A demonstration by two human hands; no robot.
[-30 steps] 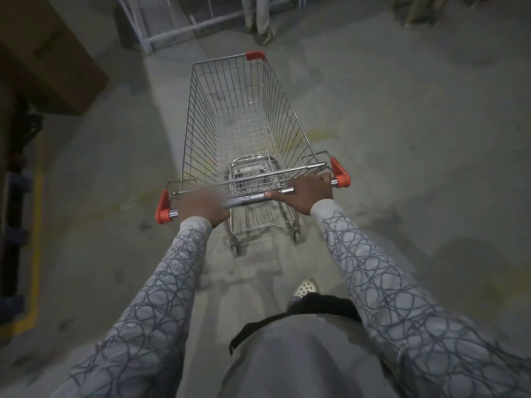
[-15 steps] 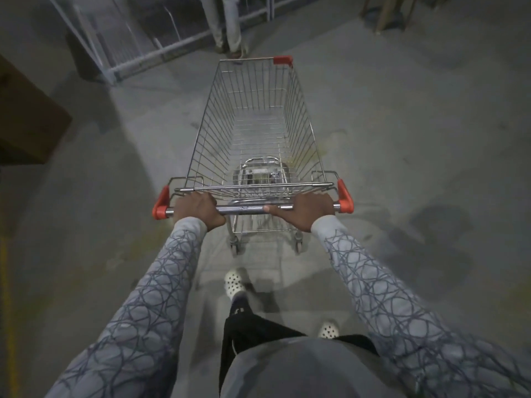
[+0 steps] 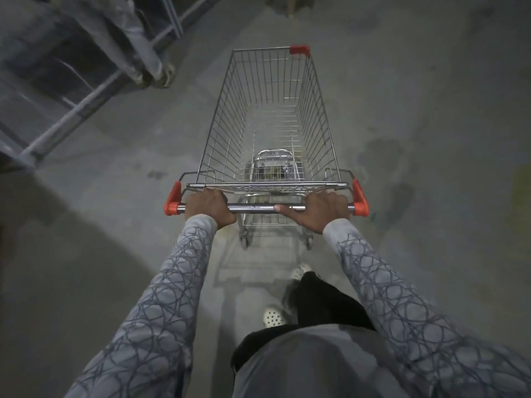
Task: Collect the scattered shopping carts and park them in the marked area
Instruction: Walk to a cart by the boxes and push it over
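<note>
Cart handle partly hidden under both hands' grip.

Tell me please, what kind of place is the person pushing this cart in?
Probably a warehouse or a store's back area, dimly lit. The floor is bare stained concrete, a metal rack frame stands at the upper left, and both hands push an empty wire shopping cart.

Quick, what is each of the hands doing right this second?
Left hand: closed around the handle bar of the shopping cart, near its left end.
Right hand: closed on the same bar, near its right end.
</note>
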